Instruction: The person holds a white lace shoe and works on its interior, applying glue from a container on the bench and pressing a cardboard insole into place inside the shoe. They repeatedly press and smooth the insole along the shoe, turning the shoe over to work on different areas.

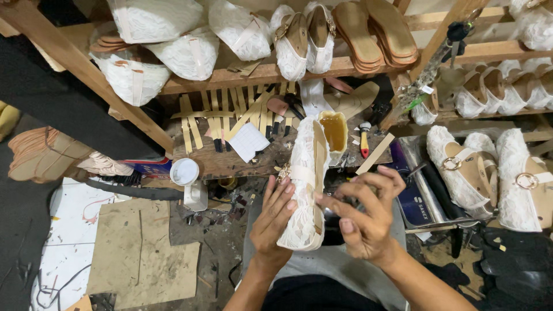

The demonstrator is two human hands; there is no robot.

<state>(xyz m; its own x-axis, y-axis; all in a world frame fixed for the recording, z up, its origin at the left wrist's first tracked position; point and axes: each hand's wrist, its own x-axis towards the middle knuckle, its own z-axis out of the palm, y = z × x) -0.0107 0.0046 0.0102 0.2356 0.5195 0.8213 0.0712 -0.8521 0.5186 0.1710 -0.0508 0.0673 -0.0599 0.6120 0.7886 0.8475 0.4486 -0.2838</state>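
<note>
A white lace-covered shoe with a tan strap stands on end in front of me. My left hand grips its lower part from the left, fingers pressed against the lace. My right hand is at the shoe's right edge, thumb and fingers pinched close together against it; what they pinch is too small to tell. Just behind the shoe stands a container of amber glue.
Wooden shelves hold more white lace shoes and tan soles. Tan strips lie on the workboard. Finished shoes sit at right, cardboard on the floor at left, a white cup nearby.
</note>
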